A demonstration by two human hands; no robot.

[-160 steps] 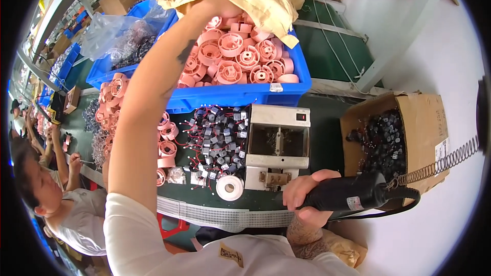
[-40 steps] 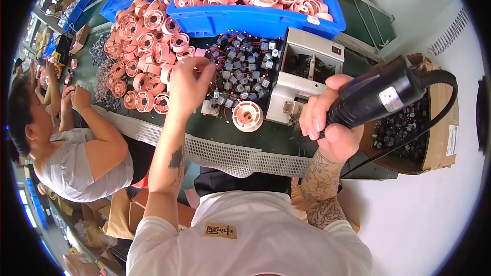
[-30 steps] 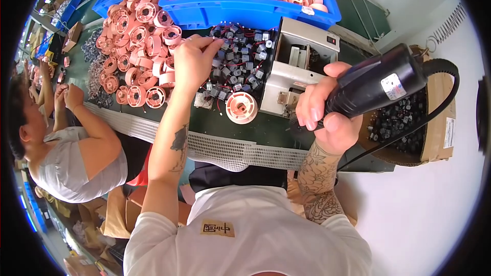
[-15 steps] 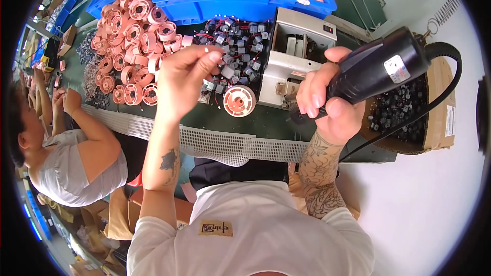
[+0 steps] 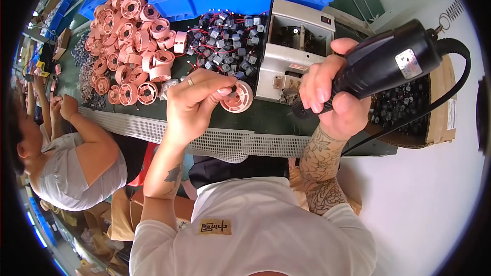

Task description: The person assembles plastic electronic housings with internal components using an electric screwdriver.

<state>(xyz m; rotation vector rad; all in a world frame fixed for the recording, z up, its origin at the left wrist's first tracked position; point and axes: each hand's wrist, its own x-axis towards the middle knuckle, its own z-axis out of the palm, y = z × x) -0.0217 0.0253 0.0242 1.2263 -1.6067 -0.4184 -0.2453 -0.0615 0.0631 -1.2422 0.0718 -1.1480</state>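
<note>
My left hand [image 5: 193, 103] is closed in a pinch at the left rim of a round pink plastic housing [image 5: 242, 100], which lies on the bench in front of me. Something small and dark shows at the fingertips, too hidden to name. My right hand [image 5: 332, 84] wraps around a black electric screwdriver [image 5: 386, 64], tilted with its nose down to the left. The screwdriver's nose is beside the front of a grey metal box-shaped machine [image 5: 266, 79], apart from the housing. Behind the housing lies a heap of small motors [image 5: 225, 43] with red wires.
Pink housings [image 5: 125, 51] are piled at the left, and more fill a blue bin [image 5: 215, 2] at the back. A cardboard box [image 5: 441, 107] of dark parts stands at the right. White mesh [image 5: 230, 143] runs along the bench edge. Another person [image 5: 76, 158] sits at the left.
My left hand has come down and nearer, from over the motor heap to the pink housing's rim. My right hand with the screwdriver has shifted slightly right. The view has moved a little.
</note>
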